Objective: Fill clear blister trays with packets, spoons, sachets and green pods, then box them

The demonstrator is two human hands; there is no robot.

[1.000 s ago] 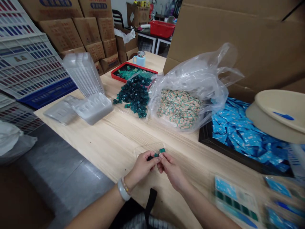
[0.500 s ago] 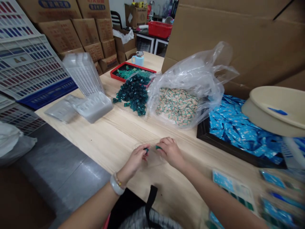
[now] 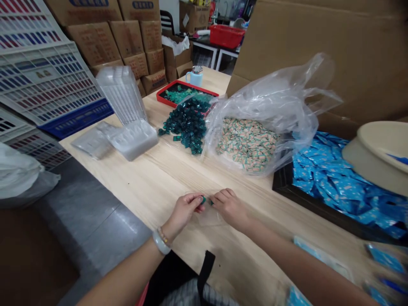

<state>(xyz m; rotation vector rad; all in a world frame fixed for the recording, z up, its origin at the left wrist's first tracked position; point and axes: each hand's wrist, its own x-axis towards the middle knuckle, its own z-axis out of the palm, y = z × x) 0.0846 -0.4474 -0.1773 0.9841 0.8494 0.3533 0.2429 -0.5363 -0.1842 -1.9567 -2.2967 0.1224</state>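
Near the table's front edge my left hand (image 3: 186, 208) pinches a small dark green piece (image 3: 203, 199) between thumb and fingers. Close by on the right, my right hand (image 3: 231, 209) is closed around another small green piece, mostly hidden by the fingers. Beneath both hands lies a clear plastic tray (image 3: 208, 219), hard to make out against the wood. Farther back is a heap of glossy dark green pieces (image 3: 186, 121). Beside it, a clear plastic bag (image 3: 255, 106) lies open around many small printed packets (image 3: 247, 144).
Stacked clear trays (image 3: 123, 93) stand at the left, with more trays (image 3: 135, 138) in front. A red tray (image 3: 164, 100) and a blue mug (image 3: 195, 77) sit behind. Blue packets (image 3: 321, 170) fill a dark-framed box at right, with a cream basin (image 3: 376, 157) over it.
The view has turned, so the scene sits farther right. My hands have come closer together, and the green piece in my left hand shows more plainly.
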